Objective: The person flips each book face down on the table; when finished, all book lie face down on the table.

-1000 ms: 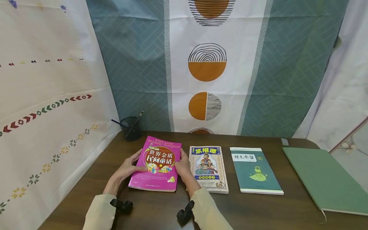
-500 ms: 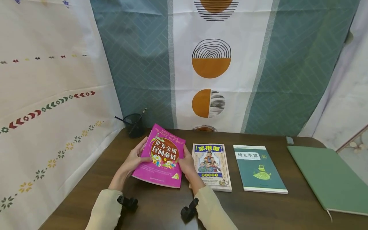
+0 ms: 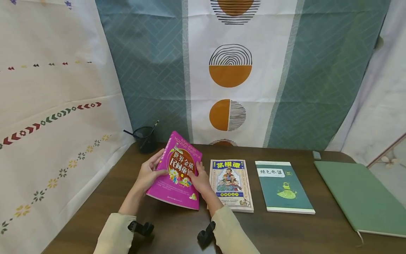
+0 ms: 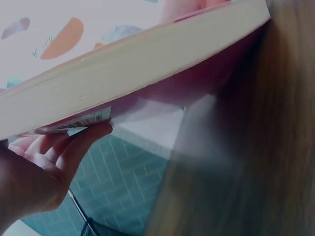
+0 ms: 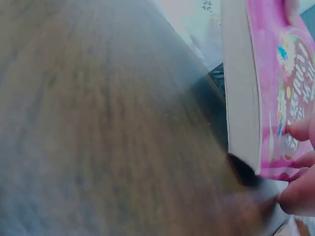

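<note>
With both hands on it, the pink book (image 3: 177,173) sits tilted above the table (image 3: 177,229), far edge raised, near edge low and close to the wood at the left-front of the desk. Left hand (image 3: 149,173) grips the book's left edge, thumb on the cover, fingers (image 4: 74,147) curled under the back; the left wrist view shows the page block lifted with a gap below it. Right hand (image 3: 198,180) grips the right edge, fingertips (image 5: 300,130) pressing on the cover, thumb underneath as far as the right wrist view shows. Book's near corner hangs just over the table; whether it touches, cannot tell. Just right of the right hand lies a yellow-bordered book (image 3: 231,183) flat on the table, its left edge partly hidden behind that hand and close to the pink book's right edge. Further right a teal book (image 3: 283,187), small gap between the two flat books. A green notebook (image 3: 358,197) lies well apart at the right end, angled. Black pen cup (image 3: 144,139) stands at the back-left corner, just behind the raised far edge. Bare wood shows left of the pink book and along the front strip by the sleeves.
</note>
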The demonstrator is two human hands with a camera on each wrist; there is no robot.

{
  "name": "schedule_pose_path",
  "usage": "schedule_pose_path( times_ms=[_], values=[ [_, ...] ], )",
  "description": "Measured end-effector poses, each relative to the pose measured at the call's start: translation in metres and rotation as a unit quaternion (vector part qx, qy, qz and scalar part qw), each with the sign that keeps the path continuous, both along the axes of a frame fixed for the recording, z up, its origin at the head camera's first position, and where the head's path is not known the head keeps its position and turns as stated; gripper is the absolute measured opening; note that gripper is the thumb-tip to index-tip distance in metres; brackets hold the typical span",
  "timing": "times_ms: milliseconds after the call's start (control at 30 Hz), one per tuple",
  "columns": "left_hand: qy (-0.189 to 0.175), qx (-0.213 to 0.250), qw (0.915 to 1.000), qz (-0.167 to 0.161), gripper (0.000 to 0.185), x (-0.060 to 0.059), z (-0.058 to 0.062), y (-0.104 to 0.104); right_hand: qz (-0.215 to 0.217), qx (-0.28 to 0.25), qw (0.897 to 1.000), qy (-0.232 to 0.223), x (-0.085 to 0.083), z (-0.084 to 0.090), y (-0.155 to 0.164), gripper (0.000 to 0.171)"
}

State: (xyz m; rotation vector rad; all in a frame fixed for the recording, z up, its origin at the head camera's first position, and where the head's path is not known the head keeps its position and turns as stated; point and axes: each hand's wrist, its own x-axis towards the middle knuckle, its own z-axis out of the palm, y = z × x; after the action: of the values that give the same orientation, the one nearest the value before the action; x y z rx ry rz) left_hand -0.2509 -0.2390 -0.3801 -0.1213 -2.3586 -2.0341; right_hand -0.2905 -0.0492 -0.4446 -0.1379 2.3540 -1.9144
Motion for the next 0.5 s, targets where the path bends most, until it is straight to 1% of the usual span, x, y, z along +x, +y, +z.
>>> schedule_pose_path(
  times_ms=[133, 233, 400, 500],
  values=[
    [0.023, 0.014, 0.9996, 0.008, 0.071, 0.008, 0.007, 0.010, 0.005, 0.027, 1.000, 0.008, 0.006, 0.006, -0.005, 0.069],
    [0.048, 0.013, 0.9987, 0.009, 0.069, 0.012, 0.012, 0.018, 0.004, 0.039, 0.999, 0.016, 0.009, 0.013, -0.005, 0.070],
    [0.077, 0.005, 0.9969, 0.011, 0.067, 0.019, 0.019, 0.027, 0.011, 0.025, 0.999, 0.019, 0.013, 0.027, -0.003, 0.072],
    [0.096, 0.001, 0.9954, 0.008, 0.066, 0.023, 0.022, 0.030, 0.028, 0.003, 0.999, 0.029, 0.016, 0.038, -0.002, 0.071]
  ],
)
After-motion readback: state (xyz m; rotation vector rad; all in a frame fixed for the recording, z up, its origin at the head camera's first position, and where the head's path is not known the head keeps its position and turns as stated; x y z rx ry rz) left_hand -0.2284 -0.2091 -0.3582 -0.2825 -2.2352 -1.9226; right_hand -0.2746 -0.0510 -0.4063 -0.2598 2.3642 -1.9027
